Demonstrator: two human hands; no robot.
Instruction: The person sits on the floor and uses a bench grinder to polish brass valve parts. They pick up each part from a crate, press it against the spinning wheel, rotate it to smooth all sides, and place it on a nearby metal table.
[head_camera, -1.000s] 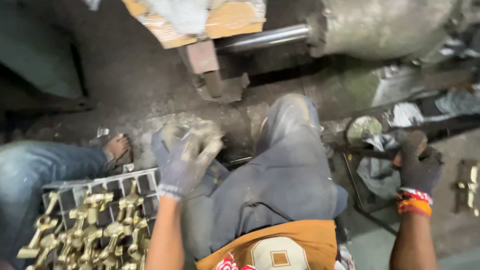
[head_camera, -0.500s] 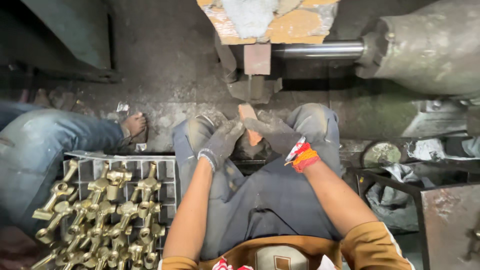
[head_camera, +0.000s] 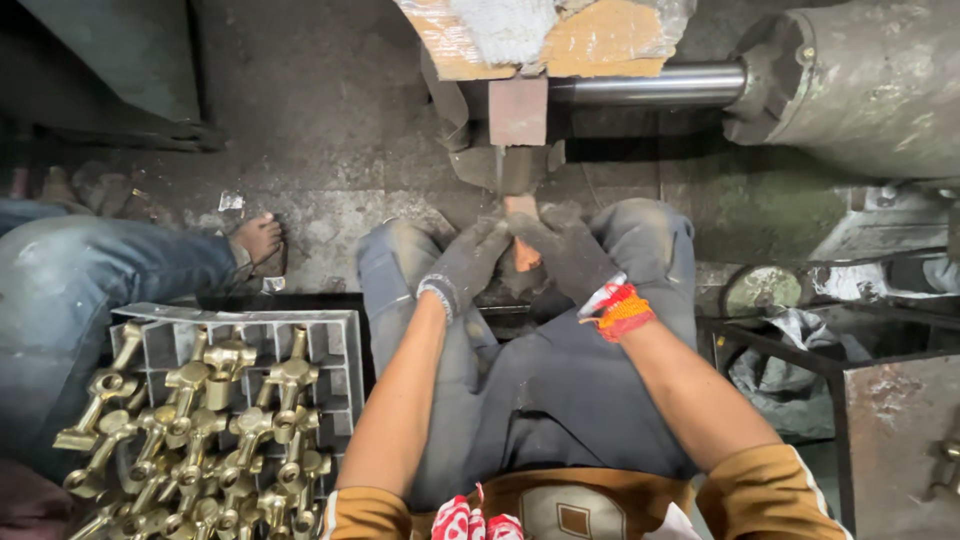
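An orange-brown workpiece (head_camera: 522, 240) is gripped between the knees by the closed fingers of the gloved left hand (head_camera: 465, 265) and right hand (head_camera: 565, 255), under the press block (head_camera: 517, 110), where fingers could be pinched.

Both hands wear dirty grey cloth gloves, left hand (head_camera: 468, 268) and right hand (head_camera: 565, 252). At seven o'clock, shiny yellow brass castings (head_camera: 190, 430) fill a dull grey plastic crate (head_camera: 335, 345). At one o'clock, a smooth shiny steel rod (head_camera: 650, 84).
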